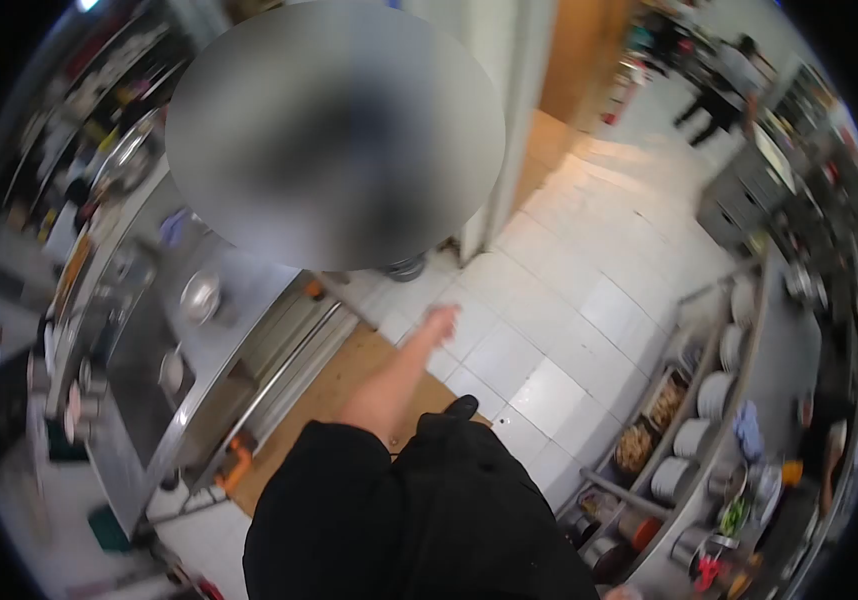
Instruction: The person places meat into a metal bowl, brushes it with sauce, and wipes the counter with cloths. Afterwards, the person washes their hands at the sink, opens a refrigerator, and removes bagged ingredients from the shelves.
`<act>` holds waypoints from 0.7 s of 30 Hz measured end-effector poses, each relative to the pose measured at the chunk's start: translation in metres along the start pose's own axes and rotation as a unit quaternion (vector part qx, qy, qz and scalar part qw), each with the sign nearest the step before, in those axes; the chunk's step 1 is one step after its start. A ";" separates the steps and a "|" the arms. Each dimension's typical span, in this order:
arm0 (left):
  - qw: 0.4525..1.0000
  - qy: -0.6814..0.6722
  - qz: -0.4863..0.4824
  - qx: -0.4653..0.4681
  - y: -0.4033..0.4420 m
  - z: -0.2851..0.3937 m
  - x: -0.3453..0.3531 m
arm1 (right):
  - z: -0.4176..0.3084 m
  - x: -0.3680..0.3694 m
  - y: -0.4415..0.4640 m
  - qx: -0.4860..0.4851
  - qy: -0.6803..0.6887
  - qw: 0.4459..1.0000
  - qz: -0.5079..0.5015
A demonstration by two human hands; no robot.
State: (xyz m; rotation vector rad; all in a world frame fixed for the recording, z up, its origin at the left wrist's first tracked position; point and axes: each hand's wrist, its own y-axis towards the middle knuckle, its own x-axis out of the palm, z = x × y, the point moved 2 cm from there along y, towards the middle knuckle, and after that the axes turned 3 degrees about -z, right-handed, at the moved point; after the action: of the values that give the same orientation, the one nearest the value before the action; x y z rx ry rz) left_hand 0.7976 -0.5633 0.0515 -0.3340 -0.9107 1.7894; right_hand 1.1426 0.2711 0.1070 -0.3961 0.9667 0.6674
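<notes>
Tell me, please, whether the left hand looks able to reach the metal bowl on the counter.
Probably yes, with a sideways reach: the left hand appears empty, and nothing visibly blocks its way to the metal bowl on the steel counter, though the distance is hard to judge.

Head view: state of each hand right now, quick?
Left hand: nothing seen in it; too blurred to tell open from closed.
Right hand: cannot be told; perhaps just the sliver of skin at the bottom edge.

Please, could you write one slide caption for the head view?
Left hand held out, blurred, above a tiled floor, between a steel counter and a loaded shelf.
</notes>
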 end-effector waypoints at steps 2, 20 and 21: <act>0.987 0.121 -0.099 -0.037 -0.001 -0.074 0.119 | 0.021 0.060 0.008 -0.003 -0.045 0.999 0.004; 0.676 0.680 -0.284 -0.005 -0.067 -0.177 0.395 | 0.202 0.095 -0.105 0.321 0.282 0.904 -0.016; 0.683 0.666 -0.299 0.010 -0.076 -0.178 0.420 | 0.213 0.094 -0.116 0.381 0.295 0.874 -0.061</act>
State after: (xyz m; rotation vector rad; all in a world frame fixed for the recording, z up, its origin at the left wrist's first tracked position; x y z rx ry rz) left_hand 0.7860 -0.1011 0.0668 -1.0043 0.1179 0.5596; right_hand 1.3906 0.3424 0.1401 0.0634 1.6781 -0.0091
